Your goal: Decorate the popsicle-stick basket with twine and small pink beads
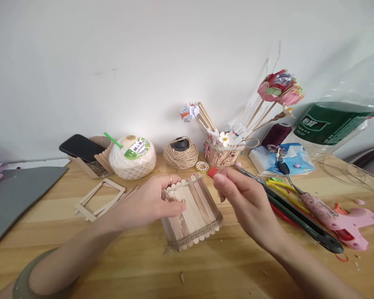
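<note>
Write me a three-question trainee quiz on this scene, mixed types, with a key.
1. True or false: the left hand touches the twine-banded piece of pale wooden craft sticks.
2. Which sits between the round white coconut and the decorated wooden-stick flower holder? A) pink plastic glue gun B) ball of brown twine C) flat black phone
3. Fill in: the coconut's slim straw is ____ in colour.

Key: 1. True; 2. B; 3. green

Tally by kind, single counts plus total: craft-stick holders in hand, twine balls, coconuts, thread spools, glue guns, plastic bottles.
Craft-stick holder in the left hand: 1
Twine ball: 1
Coconut: 1
Thread spool: 1
Glue gun: 1
Plastic bottle: 1
Total: 6
</note>
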`<state>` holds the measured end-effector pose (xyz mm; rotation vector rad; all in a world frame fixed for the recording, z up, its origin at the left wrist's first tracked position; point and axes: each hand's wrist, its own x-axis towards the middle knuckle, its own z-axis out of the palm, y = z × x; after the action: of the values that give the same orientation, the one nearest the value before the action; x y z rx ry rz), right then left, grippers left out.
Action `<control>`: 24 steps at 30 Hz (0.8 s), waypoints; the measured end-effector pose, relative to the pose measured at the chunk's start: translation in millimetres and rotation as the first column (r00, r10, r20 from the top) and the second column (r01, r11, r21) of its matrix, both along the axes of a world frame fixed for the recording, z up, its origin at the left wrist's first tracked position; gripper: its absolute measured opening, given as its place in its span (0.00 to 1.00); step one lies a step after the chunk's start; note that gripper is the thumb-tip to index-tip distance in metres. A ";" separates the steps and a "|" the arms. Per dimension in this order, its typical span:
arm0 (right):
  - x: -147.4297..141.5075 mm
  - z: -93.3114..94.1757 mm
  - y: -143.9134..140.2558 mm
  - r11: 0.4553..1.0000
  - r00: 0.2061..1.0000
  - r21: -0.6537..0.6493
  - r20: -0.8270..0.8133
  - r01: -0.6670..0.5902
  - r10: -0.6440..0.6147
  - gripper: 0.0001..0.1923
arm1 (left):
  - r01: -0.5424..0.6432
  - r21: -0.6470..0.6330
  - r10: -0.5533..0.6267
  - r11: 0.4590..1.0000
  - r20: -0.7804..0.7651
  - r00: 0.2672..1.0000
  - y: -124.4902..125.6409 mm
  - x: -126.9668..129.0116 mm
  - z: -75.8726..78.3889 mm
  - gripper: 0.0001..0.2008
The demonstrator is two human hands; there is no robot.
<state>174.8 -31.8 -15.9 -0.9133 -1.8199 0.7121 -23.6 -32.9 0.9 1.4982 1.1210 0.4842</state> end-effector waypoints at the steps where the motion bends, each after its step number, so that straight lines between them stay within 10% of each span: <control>1: -1.3 1.0 -2.3 0.998 0.997 0.065 0.069 -0.023 0.019 0.15 | -0.004 0.006 0.004 1.000 0.011 1.000 -0.4 0.3 -0.1 0.08; 11: -8.7 -2.6 -12.4 0.887 0.942 0.440 0.336 -0.136 -0.022 0.07 | -0.043 0.026 0.042 0.999 0.041 0.998 -3.8 4.8 -1.3 0.08; 24: -6.3 2.3 -13.7 0.805 0.811 0.537 0.571 -0.254 -0.125 0.10 | 0.058 0.049 -0.052 0.997 -0.118 0.992 -0.8 -5.1 0.4 0.23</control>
<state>168.5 -45.5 -13.5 -0.6655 -2.4293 -0.1751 -28.7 -33.7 1.3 1.6155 1.1621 0.3948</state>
